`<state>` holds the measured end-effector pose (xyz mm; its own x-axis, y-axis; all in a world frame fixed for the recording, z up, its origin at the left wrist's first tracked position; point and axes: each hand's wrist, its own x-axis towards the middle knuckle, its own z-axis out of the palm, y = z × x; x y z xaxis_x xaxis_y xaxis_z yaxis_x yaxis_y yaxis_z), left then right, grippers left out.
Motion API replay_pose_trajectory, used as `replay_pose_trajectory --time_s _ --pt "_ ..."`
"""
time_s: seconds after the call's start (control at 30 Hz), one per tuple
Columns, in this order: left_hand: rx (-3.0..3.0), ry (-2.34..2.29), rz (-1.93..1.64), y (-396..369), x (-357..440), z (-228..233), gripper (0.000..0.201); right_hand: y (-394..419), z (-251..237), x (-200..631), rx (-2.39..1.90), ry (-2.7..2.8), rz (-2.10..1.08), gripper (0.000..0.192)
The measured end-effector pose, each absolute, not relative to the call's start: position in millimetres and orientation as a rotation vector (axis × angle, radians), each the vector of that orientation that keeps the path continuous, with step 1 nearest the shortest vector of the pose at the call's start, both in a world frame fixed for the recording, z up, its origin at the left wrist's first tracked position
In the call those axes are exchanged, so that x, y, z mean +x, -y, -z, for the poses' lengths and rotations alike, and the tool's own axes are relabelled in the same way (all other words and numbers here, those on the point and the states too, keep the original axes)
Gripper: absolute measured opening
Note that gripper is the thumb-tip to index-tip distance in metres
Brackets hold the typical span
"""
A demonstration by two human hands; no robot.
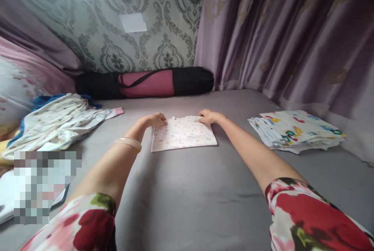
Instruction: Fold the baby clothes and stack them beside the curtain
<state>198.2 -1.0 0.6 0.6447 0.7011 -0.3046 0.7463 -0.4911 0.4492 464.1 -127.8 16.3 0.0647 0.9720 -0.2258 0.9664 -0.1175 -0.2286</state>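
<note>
Both hands, left hand (154,120) and right hand (208,117), apparently pinch closed on the far corners of the folded cloth (182,133) lying flat mid-bed (187,188), stack (296,131) at 3 o'clock; edges are best kept aligned and taut.

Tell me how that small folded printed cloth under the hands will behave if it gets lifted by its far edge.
The folded cloth lies thin and flat on the grey sheet, so it is probably floppy and light. Lifted by the far edge, where the left hand and right hand rest, it would likely sag and unfold.
</note>
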Motion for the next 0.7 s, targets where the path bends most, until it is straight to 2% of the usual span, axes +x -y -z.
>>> replay_pose_trajectory --time_s 0.2,0.37,0.6,0.7 --pt "2.273 -0.989 -0.117 8 183 -16 0.043 148 -36 473 -2.039 2.031 -0.613 0.028" --pt "2.217 -0.823 -0.092 21 166 -54 0.049 168 -56 482 -1.871 1.903 -0.721 0.031" --pt "2.201 -0.779 -0.105 39 154 -94 0.044 189 -86 491 -1.664 1.848 -1.004 0.03" --pt "2.221 -0.766 -0.219 47 156 -105 0.044 193 -98 494 -1.613 1.872 -1.0 0.031"
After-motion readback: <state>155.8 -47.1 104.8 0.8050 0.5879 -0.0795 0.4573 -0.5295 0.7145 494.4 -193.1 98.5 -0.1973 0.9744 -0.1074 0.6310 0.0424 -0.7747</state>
